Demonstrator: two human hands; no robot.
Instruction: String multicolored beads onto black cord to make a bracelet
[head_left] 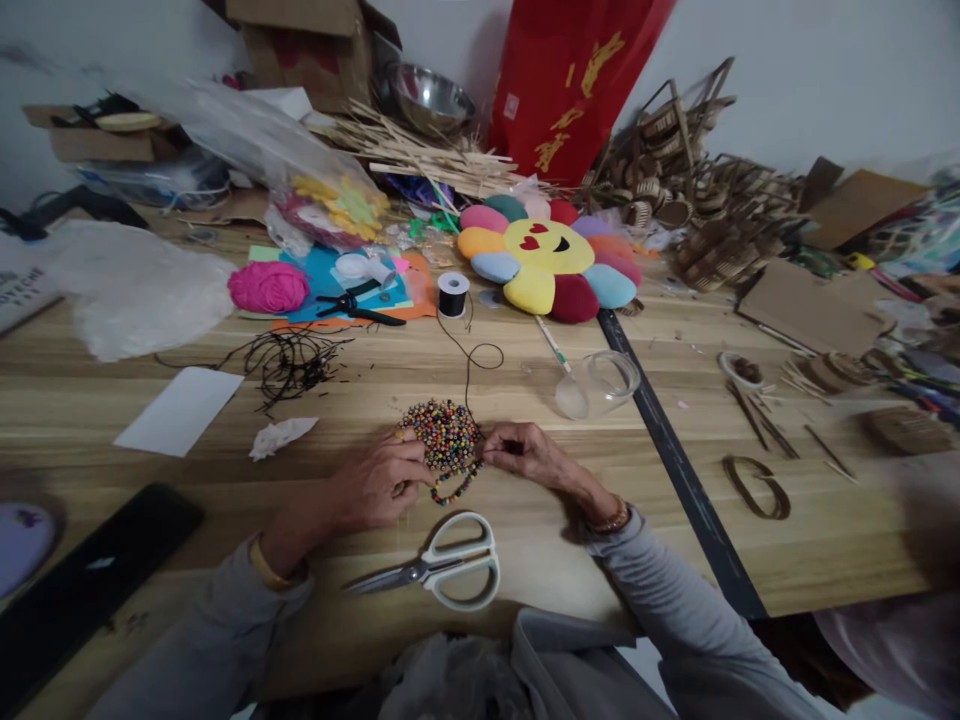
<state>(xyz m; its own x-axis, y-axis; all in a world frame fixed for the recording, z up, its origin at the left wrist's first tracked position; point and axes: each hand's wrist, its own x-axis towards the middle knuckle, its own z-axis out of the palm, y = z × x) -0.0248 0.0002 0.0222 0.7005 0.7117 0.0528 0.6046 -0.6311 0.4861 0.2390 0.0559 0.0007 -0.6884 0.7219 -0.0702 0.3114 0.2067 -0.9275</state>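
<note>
A heap of small multicoloured beads (442, 432) lies on the wooden table in front of me. A strung row of beads (455, 497) curves below the heap between my two hands. My left hand (386, 478) is at the heap's left side, its fingers curled at the near end of the beaded string. On the right, my right hand (529, 452) pinches the thin black cord (469, 385) beside the beads. That cord runs back in a loop to a white spool (453, 296) wound with black. Scissors with white handles (461, 565) lie just below the beads.
Behind the beads lie a flower cushion (551, 255), a clear jar on its side (596, 385), pliers (356, 305) and pink yarn (268, 287). Left are tangled black cords (292, 365) and white paper (180, 410). A dark strip (682, 465) crosses the table at right.
</note>
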